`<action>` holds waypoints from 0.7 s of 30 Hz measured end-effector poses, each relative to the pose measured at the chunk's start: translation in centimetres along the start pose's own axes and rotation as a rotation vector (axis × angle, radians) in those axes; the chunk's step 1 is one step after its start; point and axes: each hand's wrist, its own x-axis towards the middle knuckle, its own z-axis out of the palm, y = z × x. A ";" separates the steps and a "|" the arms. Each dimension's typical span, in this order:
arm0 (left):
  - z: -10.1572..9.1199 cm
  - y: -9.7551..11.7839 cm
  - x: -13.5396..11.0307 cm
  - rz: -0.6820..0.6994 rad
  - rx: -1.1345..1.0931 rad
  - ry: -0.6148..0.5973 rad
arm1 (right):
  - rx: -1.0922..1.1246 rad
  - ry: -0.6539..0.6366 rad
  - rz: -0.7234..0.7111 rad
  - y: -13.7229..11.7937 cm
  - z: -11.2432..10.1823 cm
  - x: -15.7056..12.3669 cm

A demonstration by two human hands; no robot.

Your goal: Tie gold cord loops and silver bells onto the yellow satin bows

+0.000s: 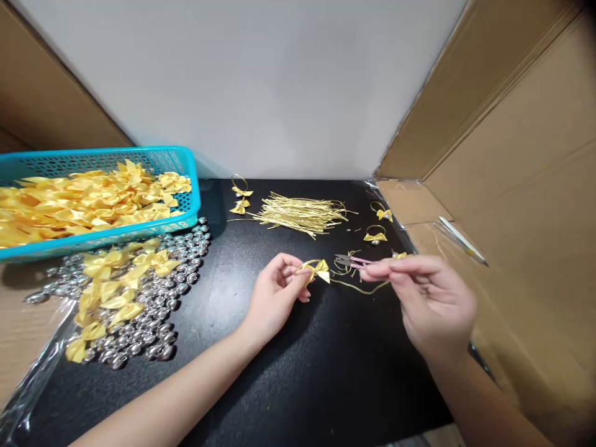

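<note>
My left hand (279,288) is closed, pinching a yellow ribbon bow (321,270) with a loop of gold cord. A loose tail of gold cord (358,288) runs from the bow to my right hand (433,304), whose thumb and fingers are pinched together on its end. Just beyond the right fingertips are small thread snips (351,260) with dark blades and pink handles. Their handle end is hidden by the fingers, so I cannot tell whether they are touched. Short cord scraps (344,270) lie around the blades.
A blue basket (198,186) full of yellow bows stands at the left. Silver bells (139,335) and loose bows (118,292) lie before it. Cut gold cords (300,214) are piled at the back. Finished-looking looped bows (375,237) flank them. A white-handled cutter (460,239) lies right.
</note>
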 end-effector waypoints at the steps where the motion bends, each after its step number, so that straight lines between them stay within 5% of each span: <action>1: -0.1 0.0 0.0 -0.001 -0.004 -0.002 | -0.019 -0.017 -0.018 -0.6 -0.1 -0.3; 5: -0.4 -0.1 0.3 -0.033 0.058 -0.001 | 0.047 -0.163 0.025 -3.2 -0.2 -1.2; 10: -0.6 -0.2 0.7 -0.069 0.060 0.083 | 0.483 -0.273 0.451 -2.7 2.6 -2.6; 15: -0.9 -0.4 0.4 -0.026 0.055 0.036 | 0.386 -0.090 0.772 2.0 5.7 -3.9; 21: -0.9 -1.0 -0.1 0.026 0.091 -0.027 | 0.361 0.042 0.873 3.9 6.6 -4.0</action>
